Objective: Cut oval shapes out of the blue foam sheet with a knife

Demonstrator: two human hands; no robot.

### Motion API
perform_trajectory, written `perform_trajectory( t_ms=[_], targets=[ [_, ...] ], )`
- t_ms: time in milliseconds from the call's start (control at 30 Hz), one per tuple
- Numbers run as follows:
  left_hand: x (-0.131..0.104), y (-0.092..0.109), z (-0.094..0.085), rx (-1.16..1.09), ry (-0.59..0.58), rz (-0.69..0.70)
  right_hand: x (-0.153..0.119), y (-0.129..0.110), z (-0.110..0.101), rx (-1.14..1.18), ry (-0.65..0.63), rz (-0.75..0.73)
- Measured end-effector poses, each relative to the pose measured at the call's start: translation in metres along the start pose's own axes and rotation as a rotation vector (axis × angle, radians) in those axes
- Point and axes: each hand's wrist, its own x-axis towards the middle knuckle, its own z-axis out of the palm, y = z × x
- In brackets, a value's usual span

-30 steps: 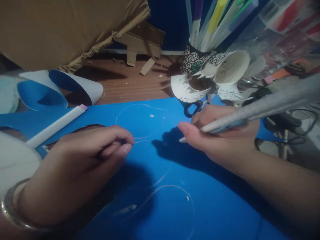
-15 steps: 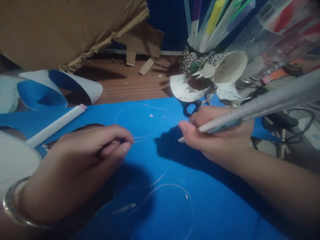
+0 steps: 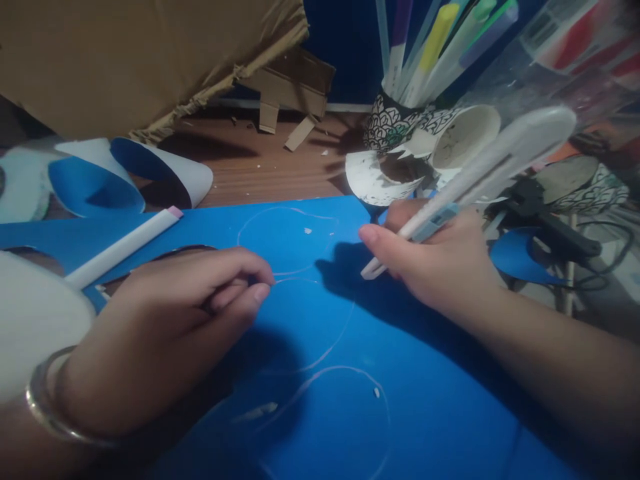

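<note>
A blue sheet (image 3: 430,387) with several faint curved outlines drawn on it lies across the table. Its left part has cut-out openings. My left hand (image 3: 175,327), a metal bangle at the wrist, rests on the sheet with thumb and curled fingers together at an outline; whether it pinches the sheet is unclear. In my right hand (image 3: 430,253) is a white cutter (image 3: 500,160) with a light blue slider, held like a pen, its tip pointing down at the sheet. A white marker (image 3: 125,247) with a pink end lies left on the sheet.
Brown cardboard (image 3: 125,60) stands at the back left, with curled blue-and-white paper (image 3: 175,170) before it. A patterned cup (image 3: 387,123) of pens stands at the back. Torn white cardboard rings (image 3: 465,137), a black clamp-like item (image 3: 555,220) and a cable are at the right.
The cutter in my right hand has turned, so its flat side and far end now show. The whole view has shifted slightly; my left hand stays at the same place on the sheet.
</note>
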Motion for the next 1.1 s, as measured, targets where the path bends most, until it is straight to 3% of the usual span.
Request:
perform_trajectory(
  t_ms=[267,367,467,667,767,1100],
  targets=[
    [-0.003,0.007,0.001,0.226,-0.012,0.014,-0.003,0.007,0.003,0.152,0.18,-0.011],
    [-0.011,0.017,-0.004,0.456,-0.105,-0.038,-0.002,0.011,0.004,0.277,0.234,0.043],
    [-0.022,0.028,-0.012,0.538,-0.176,-0.105,-0.001,0.012,0.004,0.302,0.248,0.071],
    [-0.024,0.026,-0.019,0.383,-0.311,-0.231,-0.003,0.012,0.003,0.336,0.239,0.127],
    [-0.018,0.018,-0.022,0.244,-0.324,-0.333,-0.002,0.011,0.004,0.369,0.246,0.144],
    [-0.009,0.012,-0.026,0.032,-0.313,-0.415,-0.002,0.01,0.004,0.488,0.213,0.141]
  ],
)
